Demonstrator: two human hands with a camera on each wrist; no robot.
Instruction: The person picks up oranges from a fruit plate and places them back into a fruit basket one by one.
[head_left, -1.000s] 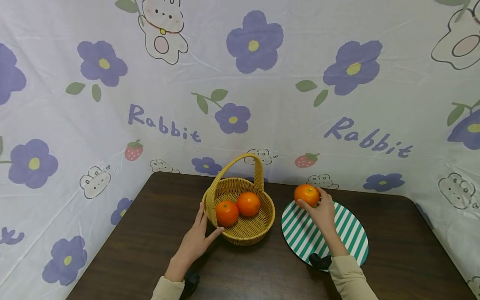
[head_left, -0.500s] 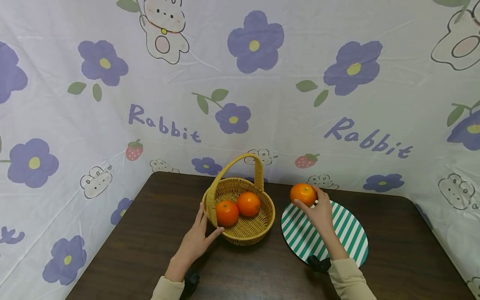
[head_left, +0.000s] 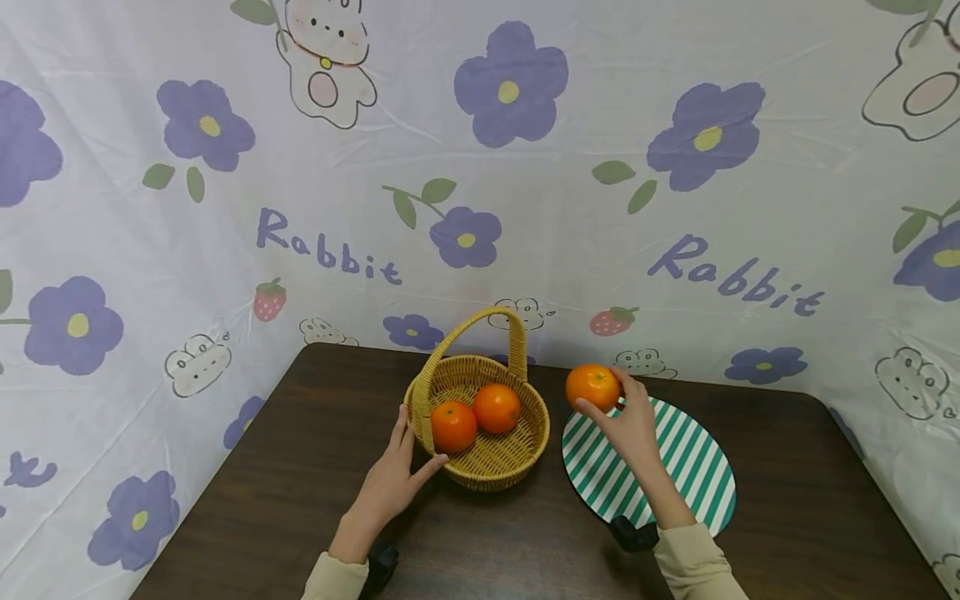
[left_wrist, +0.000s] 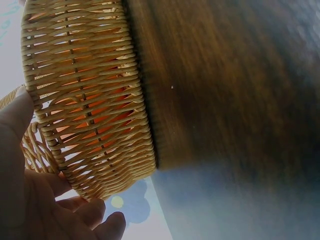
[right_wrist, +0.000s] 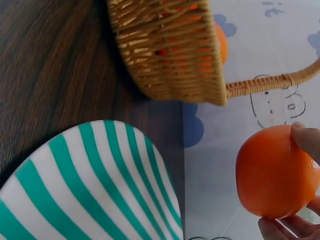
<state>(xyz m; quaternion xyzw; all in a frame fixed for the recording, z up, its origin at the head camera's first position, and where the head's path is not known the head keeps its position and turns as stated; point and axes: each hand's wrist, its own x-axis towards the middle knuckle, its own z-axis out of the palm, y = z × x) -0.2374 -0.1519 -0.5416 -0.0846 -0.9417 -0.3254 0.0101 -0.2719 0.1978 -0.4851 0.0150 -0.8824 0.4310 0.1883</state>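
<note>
My right hand [head_left: 633, 429] holds an orange [head_left: 592, 388] between thumb and fingertips, over the far left edge of a round green-and-white striped placemat [head_left: 693, 467]. In the right wrist view the held orange [right_wrist: 275, 172] hangs apart from the basket. My left hand [head_left: 386, 483] touches the left side of a yellow wicker basket [head_left: 510, 475], its thumb and fingers spread along the rim by the handle foot. The left wrist view shows the fingers [left_wrist: 90, 212] against the woven wall. Two more oranges, a left one [head_left: 453, 427] and a right one [head_left: 497, 408], lie inside the basket.
The basket's tall arched handle [head_left: 517, 337] rises above its rim. A dark wooden table [head_left: 285, 467] carries everything, and a printed cloth [head_left: 570, 208] hangs behind its back edge. A black wrist device [head_left: 633, 533] is on the right wrist.
My right hand has carried the orange left and slightly away from me, towards the basket. The left hand and the basket have stayed in place.
</note>
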